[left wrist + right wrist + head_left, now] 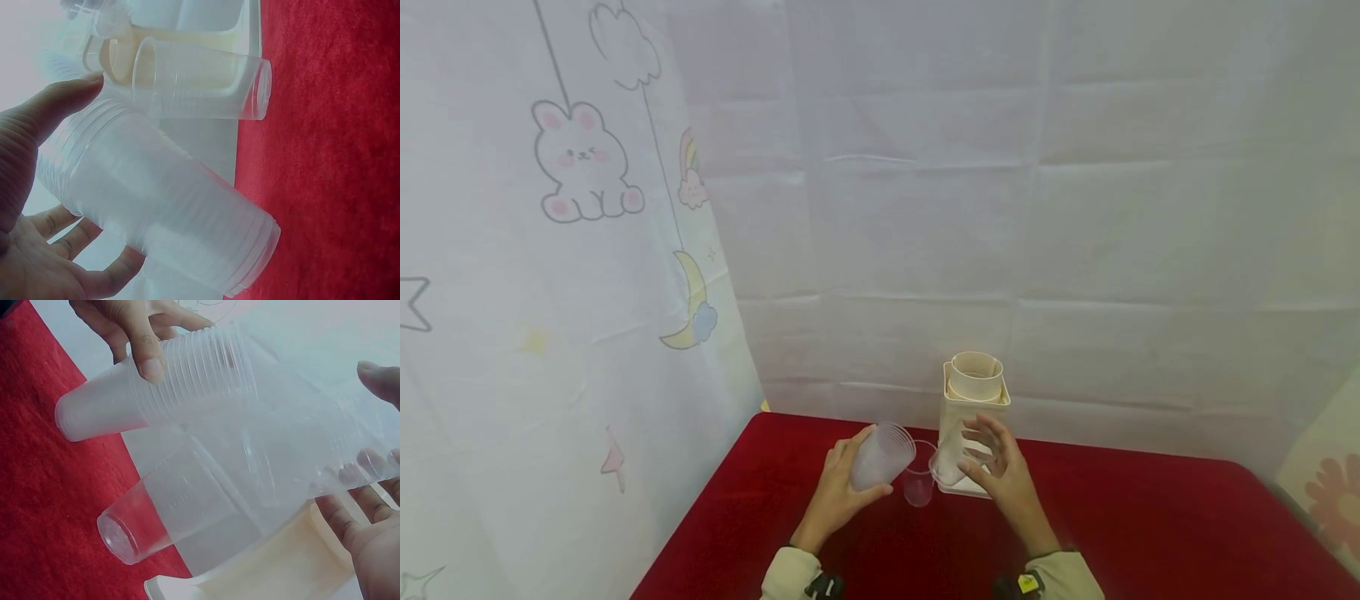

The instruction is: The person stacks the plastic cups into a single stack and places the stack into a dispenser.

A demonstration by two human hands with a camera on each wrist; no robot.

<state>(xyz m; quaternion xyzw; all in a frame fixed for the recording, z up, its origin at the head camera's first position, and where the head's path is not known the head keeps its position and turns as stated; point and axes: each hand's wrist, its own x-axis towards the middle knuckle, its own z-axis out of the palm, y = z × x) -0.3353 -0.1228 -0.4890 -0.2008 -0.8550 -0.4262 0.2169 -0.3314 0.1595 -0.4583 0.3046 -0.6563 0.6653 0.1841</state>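
Loose cup (951,457) in R hand (1003,468), tilted, mouth twd cup stack (874,463).
Long axis slants down-left in head view, base on R-hand side; R fingers part-curled round it, thumb contact unclear. Upright cup (918,489) on table (1150,521), btwn hands. Stack tilted, mouth up-right; L hand (841,487) wrapped round it. Cream holder (977,390) behind R hand.

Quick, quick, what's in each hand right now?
Left hand: holding a stack of clear cups.
Right hand: holding one clear cup, tilted.
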